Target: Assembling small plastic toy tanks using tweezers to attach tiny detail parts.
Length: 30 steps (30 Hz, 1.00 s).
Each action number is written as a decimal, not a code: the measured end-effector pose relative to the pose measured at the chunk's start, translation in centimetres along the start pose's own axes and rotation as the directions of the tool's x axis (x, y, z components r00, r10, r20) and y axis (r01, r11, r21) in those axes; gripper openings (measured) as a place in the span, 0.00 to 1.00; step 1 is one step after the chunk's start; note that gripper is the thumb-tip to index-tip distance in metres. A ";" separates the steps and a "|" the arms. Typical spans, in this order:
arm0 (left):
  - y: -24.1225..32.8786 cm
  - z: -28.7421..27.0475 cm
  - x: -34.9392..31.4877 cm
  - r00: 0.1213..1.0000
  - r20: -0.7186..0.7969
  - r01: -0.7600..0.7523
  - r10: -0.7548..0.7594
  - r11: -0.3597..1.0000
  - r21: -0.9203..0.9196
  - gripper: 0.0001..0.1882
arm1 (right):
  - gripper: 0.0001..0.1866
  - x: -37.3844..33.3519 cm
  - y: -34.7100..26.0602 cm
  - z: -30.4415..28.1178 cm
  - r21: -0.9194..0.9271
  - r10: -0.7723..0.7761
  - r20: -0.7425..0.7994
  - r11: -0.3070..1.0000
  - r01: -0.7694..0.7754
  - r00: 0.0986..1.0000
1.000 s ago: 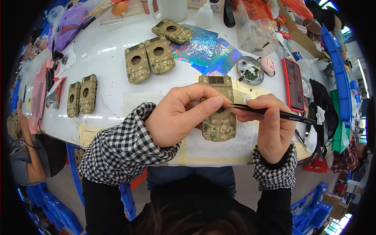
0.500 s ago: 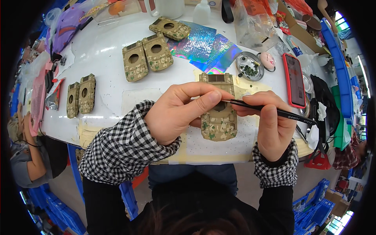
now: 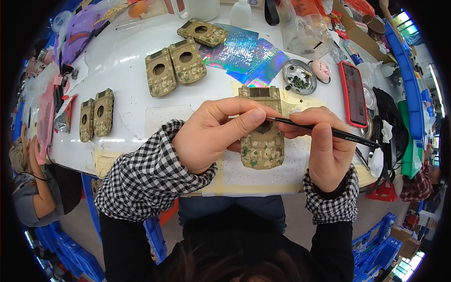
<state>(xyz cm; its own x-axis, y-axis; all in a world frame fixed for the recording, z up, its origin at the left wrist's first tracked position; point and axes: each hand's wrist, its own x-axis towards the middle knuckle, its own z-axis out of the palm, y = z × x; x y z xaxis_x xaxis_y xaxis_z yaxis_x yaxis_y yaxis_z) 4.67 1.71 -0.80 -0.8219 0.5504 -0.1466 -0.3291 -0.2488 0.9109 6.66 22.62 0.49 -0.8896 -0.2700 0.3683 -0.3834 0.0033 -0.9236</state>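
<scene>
Above a camouflage-painted toy tank hull [image 3: 261, 150], my two hands meet. My left hand [image 3: 218, 134] is closed, thumb and forefinger pinched together; anything between them is too small or hidden to name. My right hand [image 3: 324, 145] grips black pointed tweezers [image 3: 345, 135], whose thin tip reaches the left fingertips. The hull lies on a speckled white sheet [image 3: 235, 181], its middle partly covered by my hands. Right of it stands a round clear dish [image 3: 300, 90] with several small dark green pieces.
More camouflage hulls [image 3: 188, 63] with round holes lie at the far left of centre, two smaller ones [image 3: 103, 113] further left. Shiny holographic sheets [image 3: 232, 51], a red-framed phone [image 3: 353, 94], a pink round object [image 3: 321, 70] and plastic bags [image 3: 305, 28] surround the work. Another person's arm [image 3: 40, 188] shows at left.
The view has shifted slightly. The tweezers' tip has moved a little at the left fingertips; both hands keep their grip.
</scene>
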 end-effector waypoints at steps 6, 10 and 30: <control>0.2 0.1 0.0 1.000 -0.017 0.018 -0.017 0.999 0.047 0.17 | 0.15 -0.1 0.2 -0.1 0.026 0.009 0.004 1.000 -0.009 1.000; 0.2 0.0 0.0 1.000 0.002 0.008 -0.008 1.000 0.022 0.17 | 0.16 -0.1 0.3 0.0 0.036 -0.009 -0.008 0.999 0.009 1.000; -0.3 0.0 0.1 0.999 0.027 0.030 -0.028 0.997 -0.074 0.17 | 0.16 -0.1 0.4 0.1 0.014 -0.003 -0.012 1.000 0.003 1.000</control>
<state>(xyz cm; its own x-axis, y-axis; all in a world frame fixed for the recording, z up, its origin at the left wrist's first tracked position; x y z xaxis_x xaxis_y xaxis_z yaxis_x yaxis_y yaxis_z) 4.69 1.82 -1.10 -0.7993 0.5788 -0.1615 -0.3873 -0.2906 0.8749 6.62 22.60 0.12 -0.8912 -0.2586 0.3726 -0.3831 -0.0107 -0.9237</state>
